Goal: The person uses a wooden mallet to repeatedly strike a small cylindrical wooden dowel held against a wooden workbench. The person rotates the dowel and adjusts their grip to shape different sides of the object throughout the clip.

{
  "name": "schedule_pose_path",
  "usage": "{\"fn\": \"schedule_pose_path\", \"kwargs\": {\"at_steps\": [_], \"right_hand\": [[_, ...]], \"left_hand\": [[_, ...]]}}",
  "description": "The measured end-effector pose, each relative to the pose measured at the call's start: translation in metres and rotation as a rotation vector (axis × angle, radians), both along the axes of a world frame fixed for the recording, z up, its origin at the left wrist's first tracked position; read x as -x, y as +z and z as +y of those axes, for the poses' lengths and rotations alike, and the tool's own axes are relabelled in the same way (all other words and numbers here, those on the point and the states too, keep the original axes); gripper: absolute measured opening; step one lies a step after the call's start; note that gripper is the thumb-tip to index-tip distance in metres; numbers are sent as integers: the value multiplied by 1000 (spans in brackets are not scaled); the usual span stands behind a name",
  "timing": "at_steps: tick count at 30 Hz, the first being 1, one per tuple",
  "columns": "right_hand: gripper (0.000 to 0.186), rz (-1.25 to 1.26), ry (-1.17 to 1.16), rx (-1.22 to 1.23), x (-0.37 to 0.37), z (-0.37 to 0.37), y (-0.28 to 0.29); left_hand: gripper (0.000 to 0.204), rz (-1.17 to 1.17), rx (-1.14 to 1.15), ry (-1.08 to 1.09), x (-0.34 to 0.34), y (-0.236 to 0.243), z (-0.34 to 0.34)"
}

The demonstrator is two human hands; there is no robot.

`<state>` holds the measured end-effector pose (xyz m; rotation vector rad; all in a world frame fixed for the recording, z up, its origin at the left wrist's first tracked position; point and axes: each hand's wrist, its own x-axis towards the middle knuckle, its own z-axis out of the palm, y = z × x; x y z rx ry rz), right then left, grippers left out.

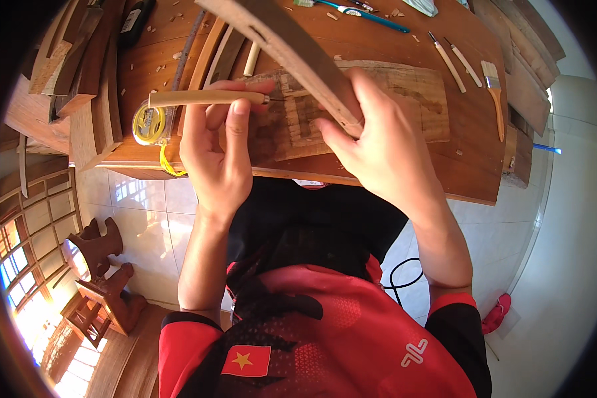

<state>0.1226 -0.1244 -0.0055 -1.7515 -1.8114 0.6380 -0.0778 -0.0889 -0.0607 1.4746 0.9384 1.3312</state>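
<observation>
My left hand (pixel 220 149) pinches a carving chisel with a pale wooden handle (pixel 186 98) between thumb and fingers. The handle points left, and its thin dark metal tip points right, toward the middle. My right hand (pixel 378 126) is wrapped round the near end of a long wooden bar (pixel 298 60). That bar slants up to the far left, raised above the table, and has a narrow slot cut in its face. Beneath both hands lies a flat, worn wooden board (pixel 411 99) with cut marks; the bar and my hands cover part of it.
Wooden strips (pixel 79 86) are stacked at the left, beside a clear tape measure (pixel 151 124) with a yellow strap. On the right of the brown table (pixel 471 179) lie two more carving tools (pixel 448 61) and a paintbrush (pixel 493 99). A toothbrush (pixel 365 16) and wood chips lie farther back.
</observation>
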Motion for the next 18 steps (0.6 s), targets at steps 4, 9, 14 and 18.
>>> {"fn": "schedule_pose_path", "kwargs": {"at_steps": [4, 9, 14, 18], "right_hand": [[38, -92, 31, -50, 5, -1, -7], [33, -82, 36, 23, 7, 2, -2], [30, -203, -131, -162, -8, 31, 5], [29, 82, -94, -161, -19, 22, 12]], "left_hand": [[19, -6, 23, -30, 3, -1, -3], [18, 0, 33, -39, 5, -3, -3], [17, 8, 68, -27, 2, 0, -8], [18, 57, 58, -52, 1, 1, -9]]}}
